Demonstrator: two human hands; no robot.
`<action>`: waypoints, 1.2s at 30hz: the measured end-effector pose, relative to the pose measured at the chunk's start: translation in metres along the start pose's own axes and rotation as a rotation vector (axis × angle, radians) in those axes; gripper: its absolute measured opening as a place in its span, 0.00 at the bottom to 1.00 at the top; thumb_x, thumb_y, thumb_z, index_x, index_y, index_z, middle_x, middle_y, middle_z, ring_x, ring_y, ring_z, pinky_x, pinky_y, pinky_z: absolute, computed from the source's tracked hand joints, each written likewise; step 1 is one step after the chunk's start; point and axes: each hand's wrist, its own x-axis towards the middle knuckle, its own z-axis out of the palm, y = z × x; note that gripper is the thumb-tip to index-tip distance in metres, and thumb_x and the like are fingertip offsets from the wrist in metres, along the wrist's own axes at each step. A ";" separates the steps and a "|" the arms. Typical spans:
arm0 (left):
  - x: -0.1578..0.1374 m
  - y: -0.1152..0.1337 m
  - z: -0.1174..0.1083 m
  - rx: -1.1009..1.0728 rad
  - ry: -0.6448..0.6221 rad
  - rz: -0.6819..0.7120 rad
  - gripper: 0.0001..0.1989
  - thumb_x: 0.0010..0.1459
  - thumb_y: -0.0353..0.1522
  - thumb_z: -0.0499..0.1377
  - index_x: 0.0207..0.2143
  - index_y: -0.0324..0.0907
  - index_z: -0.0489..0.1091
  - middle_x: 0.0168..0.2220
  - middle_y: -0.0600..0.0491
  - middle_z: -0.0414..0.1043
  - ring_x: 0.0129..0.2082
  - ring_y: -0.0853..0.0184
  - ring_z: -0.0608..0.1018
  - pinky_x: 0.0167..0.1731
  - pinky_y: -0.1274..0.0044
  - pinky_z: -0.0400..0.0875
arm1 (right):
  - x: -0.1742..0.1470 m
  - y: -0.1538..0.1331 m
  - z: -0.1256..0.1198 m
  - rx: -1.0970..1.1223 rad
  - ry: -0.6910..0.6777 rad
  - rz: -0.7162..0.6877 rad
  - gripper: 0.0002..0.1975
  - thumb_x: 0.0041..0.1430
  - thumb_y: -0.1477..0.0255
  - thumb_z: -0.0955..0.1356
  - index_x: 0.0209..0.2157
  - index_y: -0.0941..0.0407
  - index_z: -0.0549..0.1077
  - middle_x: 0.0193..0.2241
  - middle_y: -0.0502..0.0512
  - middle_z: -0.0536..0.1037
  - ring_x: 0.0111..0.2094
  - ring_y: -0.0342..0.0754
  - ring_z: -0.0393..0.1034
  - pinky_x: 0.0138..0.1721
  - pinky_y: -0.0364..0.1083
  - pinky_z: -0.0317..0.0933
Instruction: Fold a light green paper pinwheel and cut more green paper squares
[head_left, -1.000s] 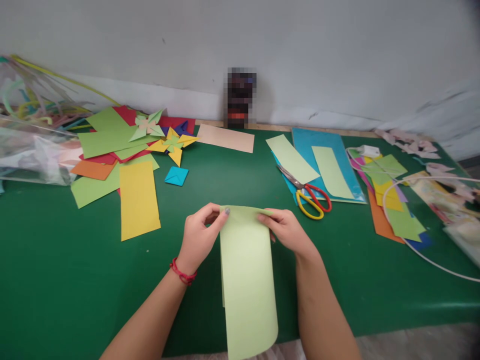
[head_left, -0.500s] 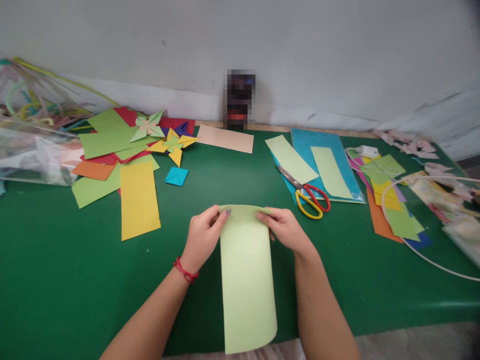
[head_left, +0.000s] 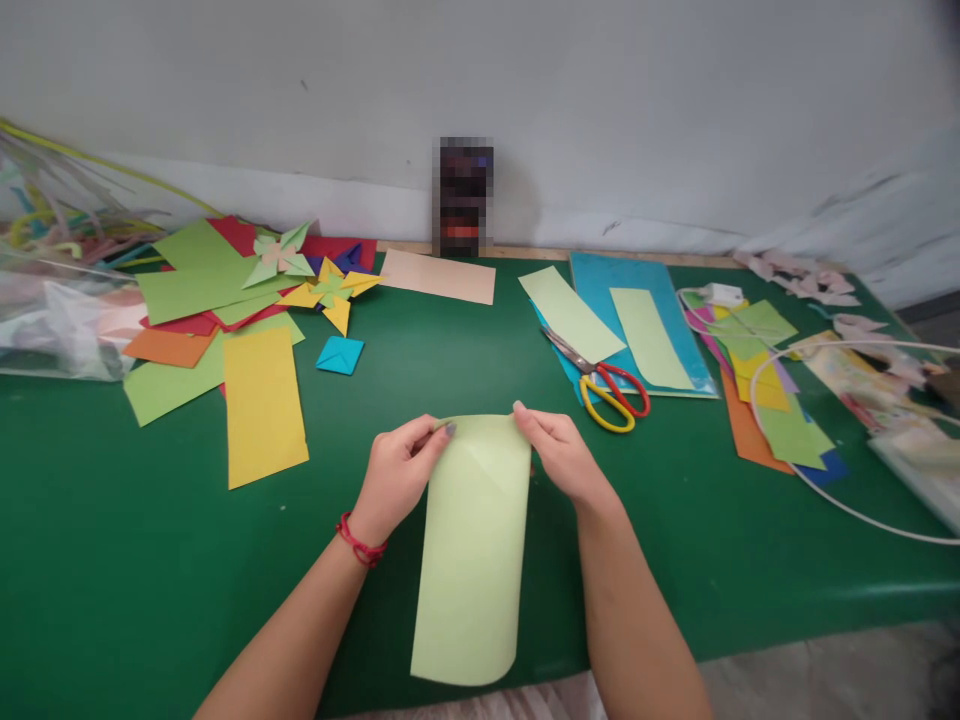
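Note:
A long sheet of pale green paper (head_left: 476, 560) hangs between my hands, its near end curling toward the table's front edge. With thumb and fingers closed, my left hand (head_left: 401, 470) pinches its upper left corner. At the upper right corner my right hand (head_left: 562, 455) grips the same sheet, the thumb on the top edge and the fingers partly hidden behind. Faint crease lines run across the paper's upper part. Scissors (head_left: 600, 380) with one red and one yellow handle lie beyond my right hand. A small folded blue paper square (head_left: 340, 355) lies beyond my left hand.
Coloured sheets, with a yellow one (head_left: 265, 405) in front, and folded paper stars (head_left: 332, 290) lie at left beside a clear plastic bag (head_left: 64, 320). Pale green strips rest on a blue pack (head_left: 660, 300). A white cable (head_left: 847, 515) loops at right. A pixelated object (head_left: 463, 197) leans on the wall.
The sheet's lower end has swung left and slightly up. My right thumb has risen onto the top edge. The whole view has shifted a little, moving the table things left.

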 end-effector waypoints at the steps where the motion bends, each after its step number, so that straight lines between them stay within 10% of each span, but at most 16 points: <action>1: 0.000 0.000 0.000 -0.001 0.003 -0.004 0.17 0.57 0.39 0.52 0.19 0.40 0.57 0.17 0.60 0.49 0.19 0.75 0.54 0.19 0.80 0.50 | 0.000 0.001 0.000 0.016 0.000 0.000 0.23 0.59 0.57 0.57 0.18 0.57 0.62 0.14 0.46 0.59 0.16 0.39 0.56 0.17 0.40 0.52; 19: 0.004 -0.002 -0.010 -0.032 0.180 -0.040 0.17 0.55 0.39 0.54 0.18 0.41 0.57 0.16 0.60 0.47 0.18 0.74 0.53 0.17 0.80 0.48 | 0.005 0.007 0.008 -0.033 -0.122 0.013 0.17 0.55 0.58 0.63 0.29 0.58 0.71 0.23 0.51 0.69 0.25 0.43 0.63 0.26 0.42 0.59; 36: 0.015 -0.019 -0.022 -0.095 0.373 -0.071 0.20 0.53 0.40 0.55 0.17 0.41 0.50 0.18 0.60 0.44 0.18 0.74 0.52 0.17 0.80 0.47 | 0.005 0.010 0.036 -0.058 0.032 -0.039 0.17 0.52 0.58 0.65 0.21 0.56 0.61 0.15 0.44 0.55 0.18 0.39 0.48 0.21 0.40 0.44</action>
